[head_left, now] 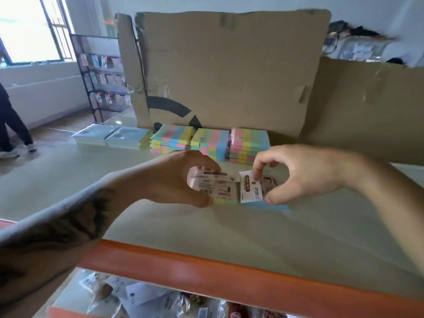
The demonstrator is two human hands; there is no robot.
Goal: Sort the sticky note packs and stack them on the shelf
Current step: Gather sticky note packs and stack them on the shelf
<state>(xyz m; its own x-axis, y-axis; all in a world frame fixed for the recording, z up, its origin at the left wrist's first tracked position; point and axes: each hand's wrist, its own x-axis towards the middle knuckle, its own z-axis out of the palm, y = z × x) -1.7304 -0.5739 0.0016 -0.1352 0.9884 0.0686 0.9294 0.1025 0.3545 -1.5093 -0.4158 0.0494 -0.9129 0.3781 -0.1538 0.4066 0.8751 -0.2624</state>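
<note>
Both hands, left hand (174,177) and right hand (305,173), are gripping one sticky note pack (213,183) and another (251,189); next, adding them to the stacks (249,145) at the shelf's (206,230) far edge.

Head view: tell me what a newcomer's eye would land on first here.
First, the two hands at the centre: the left hand and right hand each grip a labelled sticky note pack, the left pack and the right pack, held side by side over the shelf. Behind them, three pastel stacks sit in a row against a tall cardboard sheet.
</note>
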